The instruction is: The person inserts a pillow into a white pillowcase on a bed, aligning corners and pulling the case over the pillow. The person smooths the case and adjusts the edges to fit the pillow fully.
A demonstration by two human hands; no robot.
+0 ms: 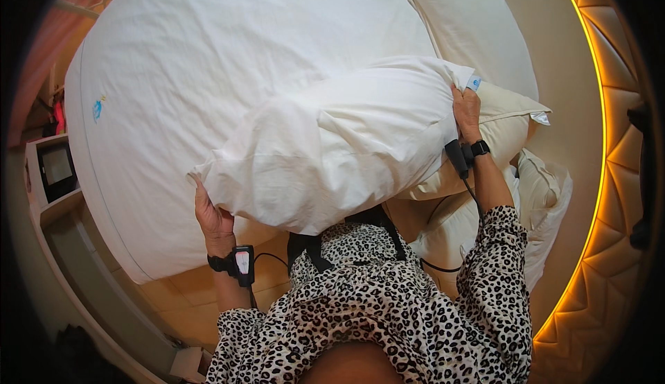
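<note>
A white pillow in a pillowcase [332, 145] lies across the near side of the bed, between my two hands. At its left end my left hand [212, 215] pinches a corner of the case. My right hand [466, 107] grips the right end, just beside a small tag with blue print. The fabric is wrinkled and hides parts of my fingers. Beneath and right of this pillow is a cream pillow [501, 132] with a white tag at its corner. The bed's white cover [208, 72] bears a small blue emblem at the left.
Another white pillow [473, 25] lies at the upper right of the bed. More pillows [545, 191] are piled at my right, near a padded panel [623, 145] edged by a glowing light strip. A shelf unit [52, 176] stands left; tiled floor [182, 290] shows below the bed.
</note>
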